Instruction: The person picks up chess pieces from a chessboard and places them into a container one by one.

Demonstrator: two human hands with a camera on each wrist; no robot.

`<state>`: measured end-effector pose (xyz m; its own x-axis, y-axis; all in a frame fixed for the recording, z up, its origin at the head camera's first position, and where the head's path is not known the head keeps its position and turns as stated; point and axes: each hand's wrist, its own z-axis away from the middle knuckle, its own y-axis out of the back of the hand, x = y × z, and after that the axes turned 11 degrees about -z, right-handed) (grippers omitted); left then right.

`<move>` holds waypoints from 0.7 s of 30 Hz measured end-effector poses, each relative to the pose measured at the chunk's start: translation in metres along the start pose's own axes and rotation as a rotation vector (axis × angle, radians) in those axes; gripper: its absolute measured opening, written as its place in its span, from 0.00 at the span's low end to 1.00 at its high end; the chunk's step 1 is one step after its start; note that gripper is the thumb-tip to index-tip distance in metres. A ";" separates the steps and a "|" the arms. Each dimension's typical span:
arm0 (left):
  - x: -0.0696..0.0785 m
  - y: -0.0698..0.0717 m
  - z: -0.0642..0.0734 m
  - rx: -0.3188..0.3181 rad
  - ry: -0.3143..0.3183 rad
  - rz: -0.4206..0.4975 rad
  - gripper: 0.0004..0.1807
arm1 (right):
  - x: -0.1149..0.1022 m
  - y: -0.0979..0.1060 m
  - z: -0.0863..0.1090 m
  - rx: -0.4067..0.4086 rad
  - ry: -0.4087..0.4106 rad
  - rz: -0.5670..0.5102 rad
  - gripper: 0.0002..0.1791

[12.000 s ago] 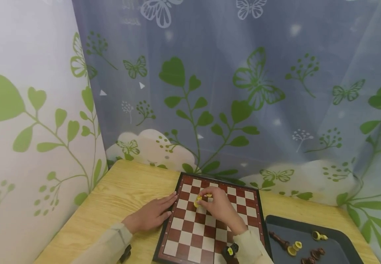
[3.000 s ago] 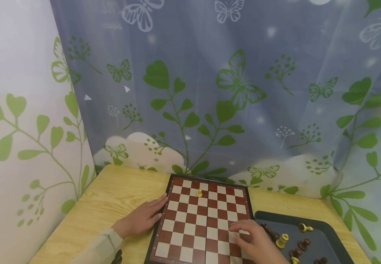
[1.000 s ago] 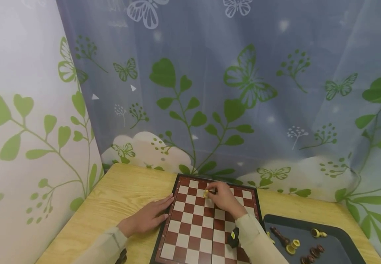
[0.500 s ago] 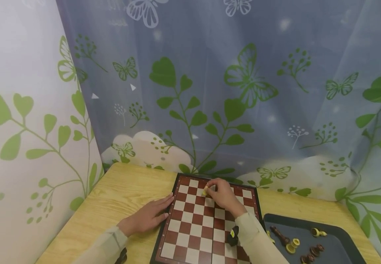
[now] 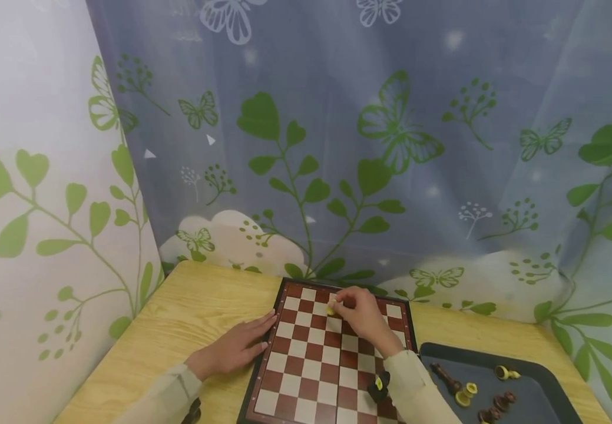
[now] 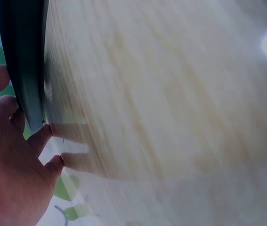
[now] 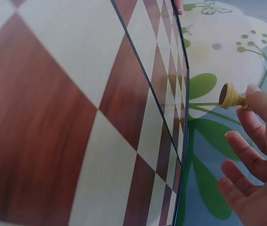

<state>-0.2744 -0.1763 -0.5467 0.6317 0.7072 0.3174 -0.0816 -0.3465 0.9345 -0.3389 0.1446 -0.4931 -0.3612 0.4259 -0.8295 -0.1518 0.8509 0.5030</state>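
A two-tone chessboard (image 5: pixel 301 368) lies on the wooden table. My right hand (image 5: pixel 363 316) is over the far part of the board, pinching a small yellow chess piece (image 7: pixel 232 97) between thumb and fingertip. In the right wrist view the piece is tipped sideways, its dark round underside showing and raised off the squares; the fingertips cover its upper end. The other fingers of that hand are loosely bent. My left hand (image 5: pixel 230 350) rests flat on the table along the board's left edge, fingertips at the black rim (image 6: pixel 27 61).
Right of the board stands a dark tray (image 5: pixel 541 406) with a raised rim. Lying or standing in it are a long dark piece (image 5: pixel 445 378), a yellow rook-like piece (image 5: pixel 466 396), a yellow pawn (image 5: pixel 506 372) and dark pieces (image 5: pixel 505 401). A printed curtain (image 5: pixel 311 118) hangs behind the table.
Three seconds ago the yellow piece stood on the board and my right hand was near the board's right side. Since then the hand has gone forward and taken hold of it. The left hand stayed.
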 end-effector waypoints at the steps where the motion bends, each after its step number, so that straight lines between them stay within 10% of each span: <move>1: 0.000 0.000 0.000 0.003 -0.002 -0.003 0.31 | -0.001 0.001 0.001 0.004 0.004 -0.005 0.05; 21: 0.002 -0.002 0.000 0.066 -0.038 -0.031 0.30 | -0.012 0.017 0.019 0.010 -0.016 0.033 0.03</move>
<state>-0.2730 -0.1740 -0.5479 0.6619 0.6948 0.2814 -0.0118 -0.3656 0.9307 -0.3197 0.1597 -0.4788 -0.3513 0.4582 -0.8165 -0.1313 0.8394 0.5275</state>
